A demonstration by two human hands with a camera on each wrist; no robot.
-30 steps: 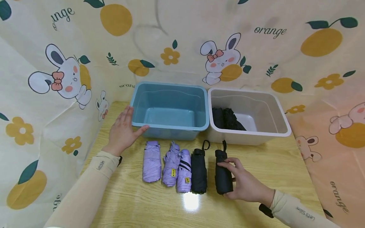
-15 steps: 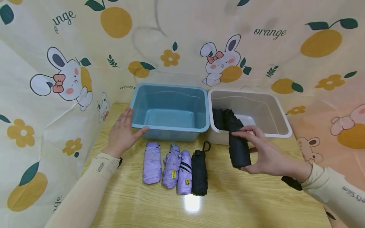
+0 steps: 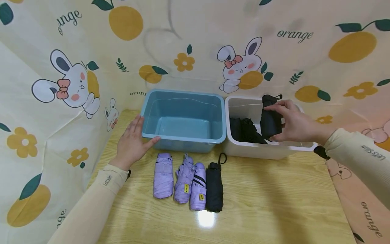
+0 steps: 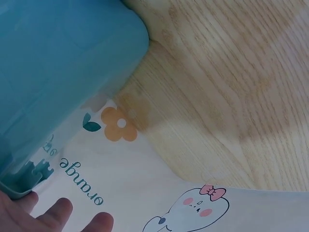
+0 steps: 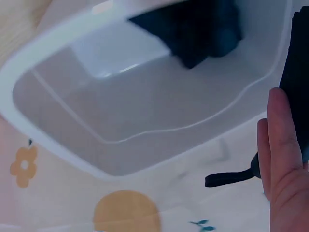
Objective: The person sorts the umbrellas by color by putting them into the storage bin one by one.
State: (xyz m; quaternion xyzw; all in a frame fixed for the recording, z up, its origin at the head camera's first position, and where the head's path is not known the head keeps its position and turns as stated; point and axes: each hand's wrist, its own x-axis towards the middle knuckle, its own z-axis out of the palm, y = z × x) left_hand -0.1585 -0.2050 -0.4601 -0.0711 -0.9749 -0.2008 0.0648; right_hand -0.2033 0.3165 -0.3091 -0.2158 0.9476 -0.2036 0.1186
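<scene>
My right hand grips a folded black umbrella over the beige bin; its wrist loop hangs at the top end. In the right wrist view the same umbrella stands at the right edge, against the fingers. Black folded umbrellas lie inside the bin at its left. My left hand rests with spread, straight fingers against the left front corner of the blue bin. Its fingertips show beside that bin in the left wrist view.
In front of the bins lie a row of folded umbrellas: a plain purple one, a ruffled purple one, a striped purple one and a black one. They rest on a wooden table. A patterned cloth hangs behind.
The right hand has lifted the black umbrella off the table beside the row and carried it up and away to above the beige bin. The left hand stays at the blue bin.
</scene>
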